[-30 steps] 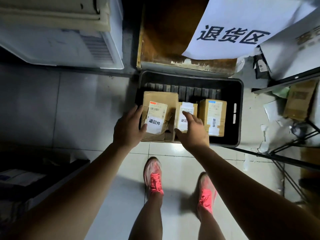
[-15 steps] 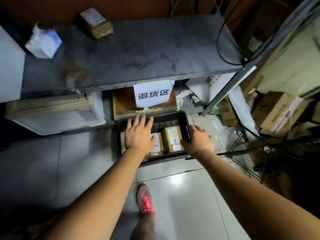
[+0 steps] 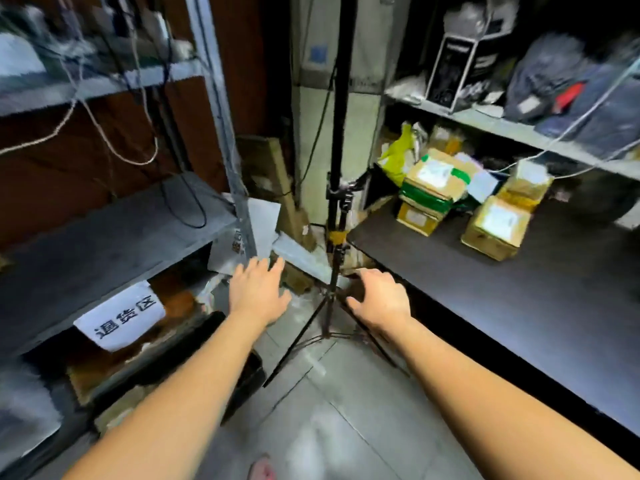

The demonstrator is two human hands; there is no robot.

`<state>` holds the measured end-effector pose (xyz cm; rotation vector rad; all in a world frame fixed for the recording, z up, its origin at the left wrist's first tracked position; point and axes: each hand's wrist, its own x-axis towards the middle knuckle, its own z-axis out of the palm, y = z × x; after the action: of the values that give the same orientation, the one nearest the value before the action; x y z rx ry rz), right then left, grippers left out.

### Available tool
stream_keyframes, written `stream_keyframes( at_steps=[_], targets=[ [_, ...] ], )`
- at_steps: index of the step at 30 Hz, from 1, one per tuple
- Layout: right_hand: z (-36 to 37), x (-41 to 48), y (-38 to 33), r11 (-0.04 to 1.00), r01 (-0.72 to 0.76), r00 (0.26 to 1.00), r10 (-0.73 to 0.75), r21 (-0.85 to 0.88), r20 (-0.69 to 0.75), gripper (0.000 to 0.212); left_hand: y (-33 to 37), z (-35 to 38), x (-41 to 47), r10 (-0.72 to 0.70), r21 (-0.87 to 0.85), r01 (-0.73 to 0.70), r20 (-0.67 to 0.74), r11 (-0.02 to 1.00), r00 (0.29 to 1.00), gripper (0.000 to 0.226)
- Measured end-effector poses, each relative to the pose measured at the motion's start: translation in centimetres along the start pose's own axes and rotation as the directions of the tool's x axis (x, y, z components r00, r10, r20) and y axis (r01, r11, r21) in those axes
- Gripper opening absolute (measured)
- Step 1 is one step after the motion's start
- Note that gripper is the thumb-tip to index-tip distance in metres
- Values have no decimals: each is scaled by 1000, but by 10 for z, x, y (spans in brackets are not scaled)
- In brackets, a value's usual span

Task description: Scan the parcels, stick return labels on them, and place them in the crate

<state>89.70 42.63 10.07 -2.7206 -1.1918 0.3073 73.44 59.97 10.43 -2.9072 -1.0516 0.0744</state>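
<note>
Black tabletop, blurry parcels, probably cardboard

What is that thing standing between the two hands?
A black tripod stand. In the head view its pole stands right between the left hand and the right hand, and its legs spread out below them.

Dim overall, with a pale glare patch on the near floor tiles. Motion blur smears the whole frame, worst on the parcels at far right, whose labels wash out white, and the shelves at left. Straight edges bow outward toward the borders.
</note>
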Motion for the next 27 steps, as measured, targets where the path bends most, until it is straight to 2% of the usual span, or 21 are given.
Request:
stream_keyframes(
  at_steps=[6, 10, 14, 21, 24, 27],
  targets=[
    [-62, -12, 113, 973, -197, 974, 208, 123, -87, 66, 125, -45, 57, 231, -30, -233, -42, 972, 972, 73],
    [-89, -10, 177, 940, -307, 939, 325, 146, -112, 67, 200, -57, 100, 351, -66, -354, -48, 933, 935, 74],
    [-110, -2, 239, 857, -451, 865, 488, 250, -112, 65, 274, -58, 144, 450, -180, -452, -53, 874, 891, 70],
    [-112, 29, 328, 639, -538, 726, 683, 550, -83, 61, 376, -47, 206, 517, -467, -470, -30, 749, 855, 68],
    [-99, 54, 364, 560, -531, 712, 702, 636, -24, 61, 409, -34, 236, 503, -548, -412, 18, 728, 864, 64],
    [-88, 91, 403, 519, -502, 728, 685, 692, 14, 61, 436, -19, 273, 473, -546, -374, 47, 749, 880, 65]
  ],
)
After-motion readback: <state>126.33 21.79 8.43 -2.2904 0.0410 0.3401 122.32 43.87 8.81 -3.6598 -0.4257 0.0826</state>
